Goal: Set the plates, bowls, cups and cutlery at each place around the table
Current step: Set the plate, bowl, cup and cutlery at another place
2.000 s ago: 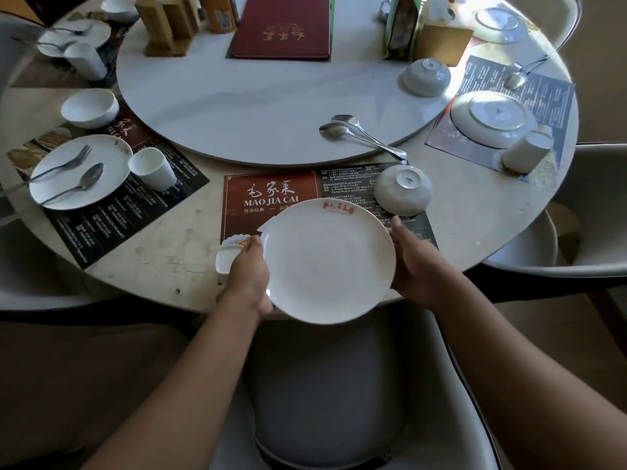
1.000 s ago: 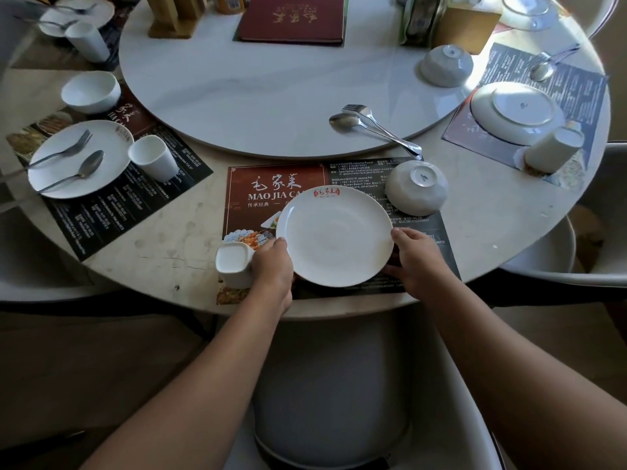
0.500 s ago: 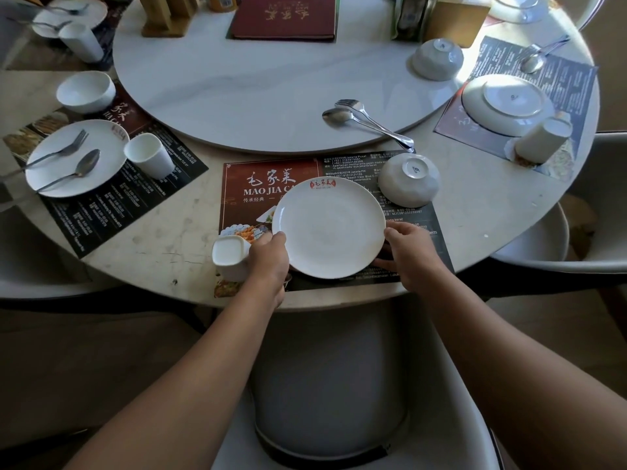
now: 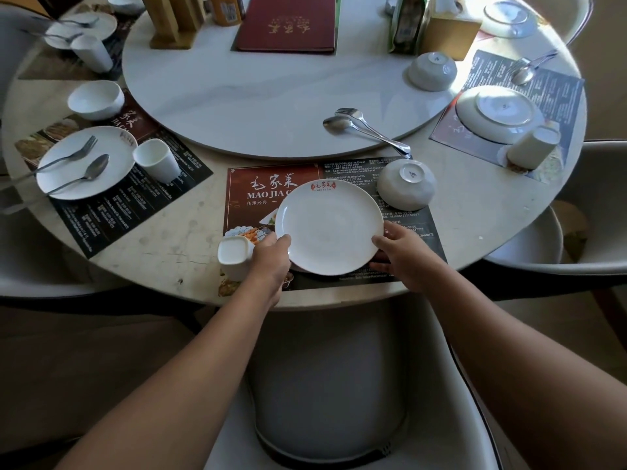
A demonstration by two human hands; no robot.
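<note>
A white plate (image 4: 329, 225) with a red logo lies face up on the red and black placemat (image 4: 258, 195) at the near place. My left hand (image 4: 269, 259) grips its left rim and my right hand (image 4: 402, 254) grips its right rim. A white cup (image 4: 232, 256) stands just left of my left hand. An upturned white bowl (image 4: 405, 184) sits at the placemat's far right corner. A spoon (image 4: 342, 125) and fork (image 4: 356, 115) lie on the turntable edge beyond.
The left place has a plate (image 4: 112, 157) with fork and spoon, a cup (image 4: 156, 159) and a bowl (image 4: 95, 99). At the right place are an upturned plate (image 4: 498, 113), a cup (image 4: 532, 147) and cutlery (image 4: 524, 71). The turntable (image 4: 237, 103) bears a menu (image 4: 288, 23), an upturned bowl (image 4: 431, 71) and boxes. A chair (image 4: 325, 385) stands below me.
The plate came down from a tilted hold in front of the table edge and now lies flat on the placemat. Both hands stay on its rim.
</note>
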